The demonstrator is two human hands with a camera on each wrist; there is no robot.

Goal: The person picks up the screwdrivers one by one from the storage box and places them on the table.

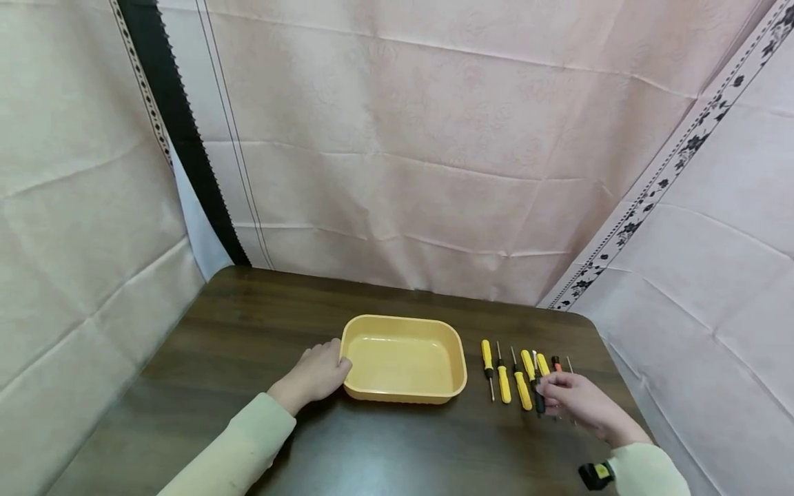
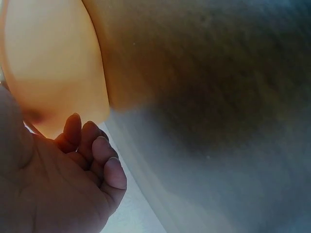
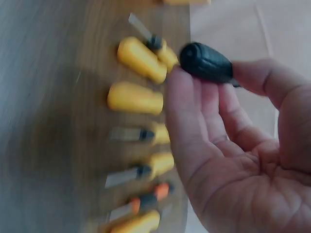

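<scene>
A yellow rectangular tray (image 1: 403,358) with rounded corners and nothing in it sits on the dark wooden table. My left hand (image 1: 315,372) grips its left wall, thumb over the rim; the left wrist view shows curled fingers beside the tray wall (image 2: 58,68). On the right, my right hand (image 1: 577,401) pinches a black-handled screwdriver (image 3: 206,63) between thumb and fingers, held over the table. Several yellow-handled screwdrivers (image 1: 523,391) lie side by side next to that hand. Among them is an orange-and-black one (image 3: 148,198), partly hidden by the hand in the head view.
The brown tabletop (image 1: 248,331) has rounded far corners. Pale cloth curtains (image 1: 397,151) hang behind it and at both sides. A black device (image 1: 597,475) is strapped at the right wrist by the pale green sleeve (image 1: 648,472).
</scene>
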